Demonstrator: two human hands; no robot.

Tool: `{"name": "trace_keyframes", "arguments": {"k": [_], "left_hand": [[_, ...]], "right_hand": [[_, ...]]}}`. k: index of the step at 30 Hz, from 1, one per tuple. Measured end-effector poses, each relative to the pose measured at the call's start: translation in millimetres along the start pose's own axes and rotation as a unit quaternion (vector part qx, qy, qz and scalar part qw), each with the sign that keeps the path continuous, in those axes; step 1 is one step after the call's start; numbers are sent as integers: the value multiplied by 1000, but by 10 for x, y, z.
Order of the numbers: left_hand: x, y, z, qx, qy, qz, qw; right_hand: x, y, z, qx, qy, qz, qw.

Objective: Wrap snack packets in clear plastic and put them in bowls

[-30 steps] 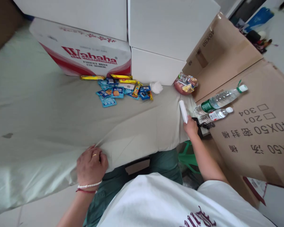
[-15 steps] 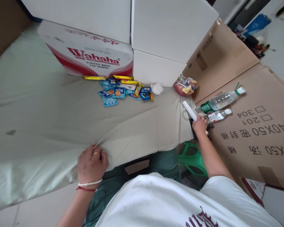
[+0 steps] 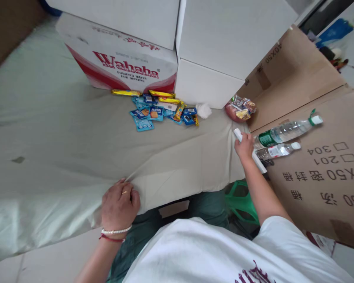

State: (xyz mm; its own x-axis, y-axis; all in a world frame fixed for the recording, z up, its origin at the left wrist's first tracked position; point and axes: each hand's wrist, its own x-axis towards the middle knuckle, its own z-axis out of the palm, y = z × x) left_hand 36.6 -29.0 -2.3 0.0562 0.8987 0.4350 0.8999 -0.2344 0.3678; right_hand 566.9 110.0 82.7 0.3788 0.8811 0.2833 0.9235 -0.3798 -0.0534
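While your right hand [image 3: 244,146] was wrapped tight around one white roll [image 3: 259,162], your left hand [image 3: 120,202] lay on the pale green cloth [image 3: 76,157], low and left of the middle of the frame. You had the roll right of the middle, slanted, with both ends poking out of your fist. Your left fingers were bent and close together, but I cannot tell if they pinched the cloth. You wore one ring on that hand, and one white bracelet [image 3: 117,230] and one red bracelet [image 3: 113,238] on that wrist.

Just right of your right hand, you had two clear bottles lying down: one big bottle [image 3: 287,131] and one small bottle [image 3: 279,150]. Above that hand was one reddish bowl [image 3: 236,112] with snack packs in it.

Near the upper middle, you had one snack pile [image 3: 156,112]. I could count four yellow packs in it, but the blue packs lay over each other too much to count. One white puffy ball [image 3: 204,111] sat at its right end. Behind them were four white boxes [image 3: 209,84], and just one had "Wahaha" on the side you saw. One green stool [image 3: 242,200] showed below your right hand.
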Motion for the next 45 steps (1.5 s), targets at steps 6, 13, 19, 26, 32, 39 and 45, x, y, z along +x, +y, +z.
{"name": "trace_keyframes", "arguments": {"k": [6, 13, 19, 26, 32, 39, 45], "left_hand": [[11, 18, -23, 10, 9, 11, 1000], [-4, 33, -26, 0, 15, 2, 1000], [-17, 22, -12, -22, 33, 8, 999], [52, 204, -37, -144, 112, -42, 982], [525, 1105, 260, -513, -118, -229, 819], [679, 1536, 475, -603, -191, -230, 740], [520, 1493, 353, -477, -118, -187, 851]], "right_hand": [[870, -1176, 450, 189, -56, -61, 979], [1191, -1883, 644, 241, -92, -3, 966], [665, -1553, 344, 539, -136, 102, 825], [-440, -1189, -14, 720, -188, 166, 647], [-1224, -1417, -193, 723, -224, 152, 636], [-1881, -1497, -330, 757, -324, 161, 544], [-1926, -1513, -369, 731, -338, 168, 569]]}}
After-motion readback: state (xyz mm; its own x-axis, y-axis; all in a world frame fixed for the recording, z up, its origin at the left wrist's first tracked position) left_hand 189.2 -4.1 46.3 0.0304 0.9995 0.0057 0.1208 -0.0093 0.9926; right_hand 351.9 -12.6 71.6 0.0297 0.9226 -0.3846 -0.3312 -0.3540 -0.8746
